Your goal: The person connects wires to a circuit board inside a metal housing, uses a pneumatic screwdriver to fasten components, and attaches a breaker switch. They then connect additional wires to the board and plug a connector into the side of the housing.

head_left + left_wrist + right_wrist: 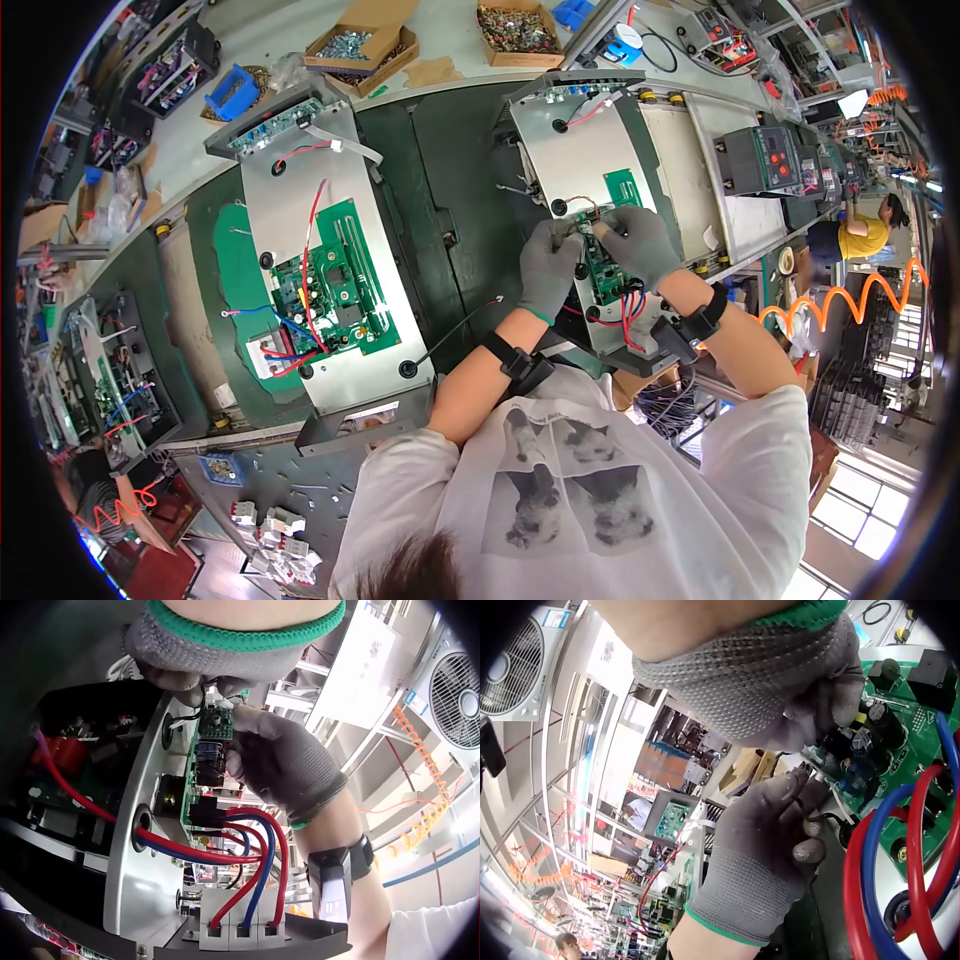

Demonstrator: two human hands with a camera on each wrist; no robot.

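Note:
Both hands wear grey gloves and meet over the green circuit board point(605, 270) on the right-hand metal chassis point(577, 150). My left hand point(550, 268) pinches a thin dark wire point(826, 817) beside the board; a small white connector point(819, 776) shows at its fingertips in the right wrist view. On the other side, my right hand point(640, 246) has its thumb and fingers bent at the edge of a small upright circuit board point(216, 721). Its fingertips are partly hidden there. Red and blue wires point(262, 859) loop below the hands into a terminal block point(244, 919).
A second chassis point(300, 190) with a larger green board point(350, 290) lies to the left. Boxes of small hardware point(520, 35) stand at the back. A finished-looking dark unit point(762, 160) sits on the right, near an orange coiled hose point(840, 310). Another person point(862, 238) is beyond.

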